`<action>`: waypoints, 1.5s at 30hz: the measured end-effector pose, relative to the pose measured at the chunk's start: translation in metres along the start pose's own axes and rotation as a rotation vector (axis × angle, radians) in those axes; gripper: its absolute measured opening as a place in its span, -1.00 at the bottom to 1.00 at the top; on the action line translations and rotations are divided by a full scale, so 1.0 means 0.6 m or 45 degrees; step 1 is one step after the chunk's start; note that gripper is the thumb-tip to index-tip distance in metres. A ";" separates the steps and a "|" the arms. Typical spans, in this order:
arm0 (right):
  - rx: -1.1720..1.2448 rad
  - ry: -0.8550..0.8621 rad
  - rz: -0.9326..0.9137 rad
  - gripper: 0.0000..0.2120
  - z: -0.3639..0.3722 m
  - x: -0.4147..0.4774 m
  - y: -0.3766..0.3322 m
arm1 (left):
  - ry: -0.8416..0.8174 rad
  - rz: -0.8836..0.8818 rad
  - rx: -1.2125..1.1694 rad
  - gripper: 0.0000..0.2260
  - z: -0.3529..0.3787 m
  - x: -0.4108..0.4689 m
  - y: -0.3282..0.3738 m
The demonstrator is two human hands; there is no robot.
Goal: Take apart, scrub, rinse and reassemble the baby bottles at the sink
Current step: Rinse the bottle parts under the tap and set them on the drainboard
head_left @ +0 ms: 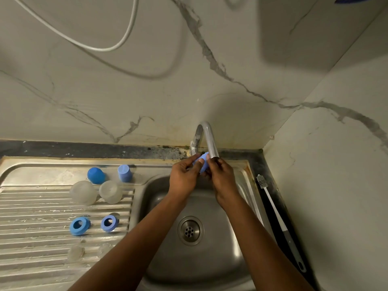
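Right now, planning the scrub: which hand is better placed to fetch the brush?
Right hand: the brush lies right of the sink, nearest it; the left hand would cross over.

You're holding a light-blue piece (pixel 202 164) far centre; off left sit paired blue caps (pixel 96 175), clear bottles (pixel 83 192), blue rings (pixel 79 225), clear nipples (pixel 75 252).

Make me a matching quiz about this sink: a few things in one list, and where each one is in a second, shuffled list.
Things:
1. bottle brush
2. blue rings
3. left hand and right hand
4. drain strainer

Places:
A. gripping a blue piece under the tap
B. on the ribbed drainboard
C. in the floor of the basin
D. lying right of the basin

Pairs: 1-D, 2-B, 3-A, 4-C
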State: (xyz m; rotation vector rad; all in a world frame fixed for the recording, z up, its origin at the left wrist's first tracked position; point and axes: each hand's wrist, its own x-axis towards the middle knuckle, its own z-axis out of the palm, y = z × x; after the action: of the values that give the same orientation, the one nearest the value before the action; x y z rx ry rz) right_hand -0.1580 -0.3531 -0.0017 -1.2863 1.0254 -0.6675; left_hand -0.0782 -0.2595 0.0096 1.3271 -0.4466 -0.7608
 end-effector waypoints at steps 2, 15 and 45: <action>0.003 -0.055 -0.041 -0.77 0.001 -0.006 0.005 | -0.010 -0.006 -0.018 -0.77 0.001 -0.001 -0.006; 0.412 0.076 0.219 -0.81 0.015 -0.018 -0.006 | 0.087 0.133 0.182 -0.70 0.000 0.004 -0.011; 0.615 0.069 0.491 -0.77 0.004 0.001 -0.012 | -0.541 0.238 1.169 -0.58 -0.004 0.001 0.004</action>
State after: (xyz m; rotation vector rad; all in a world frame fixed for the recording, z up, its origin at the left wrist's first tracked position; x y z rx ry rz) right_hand -0.1549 -0.3542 0.0051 -0.6318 1.0398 -0.6044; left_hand -0.0757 -0.2584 0.0113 1.9239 -1.3545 -0.6981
